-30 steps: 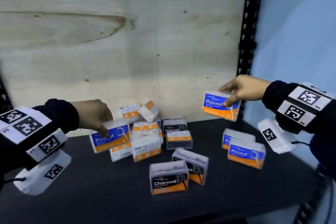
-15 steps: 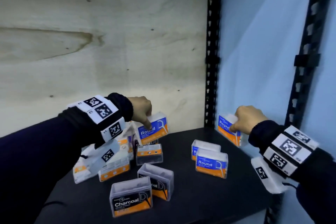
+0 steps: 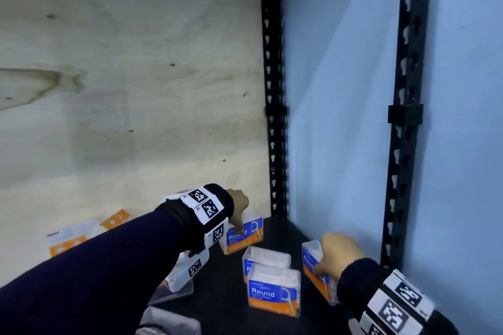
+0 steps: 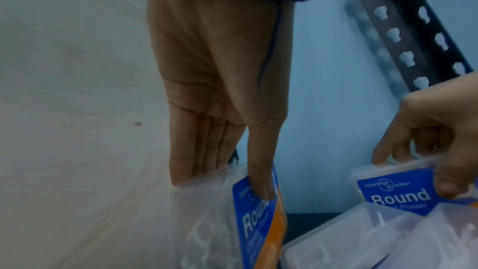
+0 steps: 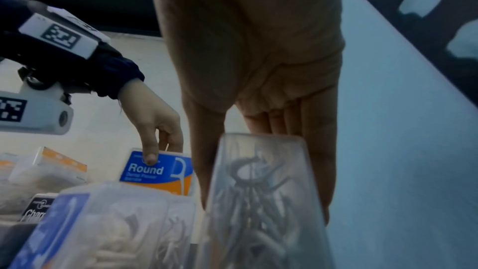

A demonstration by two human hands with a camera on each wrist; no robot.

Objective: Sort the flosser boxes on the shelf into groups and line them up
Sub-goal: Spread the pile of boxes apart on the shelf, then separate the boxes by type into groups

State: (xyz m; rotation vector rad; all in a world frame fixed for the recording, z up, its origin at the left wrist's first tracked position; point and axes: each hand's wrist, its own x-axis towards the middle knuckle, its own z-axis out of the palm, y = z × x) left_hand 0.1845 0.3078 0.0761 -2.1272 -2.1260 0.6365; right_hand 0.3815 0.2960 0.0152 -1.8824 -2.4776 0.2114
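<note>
My left hand (image 3: 239, 207) pinches a blue-and-orange Round flosser box (image 3: 244, 235) from above, thumb on its label, near the back right of the dark shelf (image 3: 226, 294). In the left wrist view the same box (image 4: 256, 222) hangs under my fingers (image 4: 196, 150). My right hand (image 3: 337, 255) grips another Round box (image 3: 313, 266) at the shelf's right edge, its clear end (image 5: 261, 201) showing in the right wrist view. Two more Round boxes (image 3: 273, 292) stand one behind the other between my hands.
Orange-and-white boxes (image 3: 70, 239) lie at the back left by the plywood panel (image 3: 130, 90). A Charcoal box (image 5: 36, 208) shows in the right wrist view. Black slotted uprights (image 3: 275, 117) stand at the right corners, with a blue wall (image 3: 340, 90) behind.
My left hand has carried its Round box rightward to the back right. My right hand has lowered its Round box to the shelf's right edge. The view has swung right.
</note>
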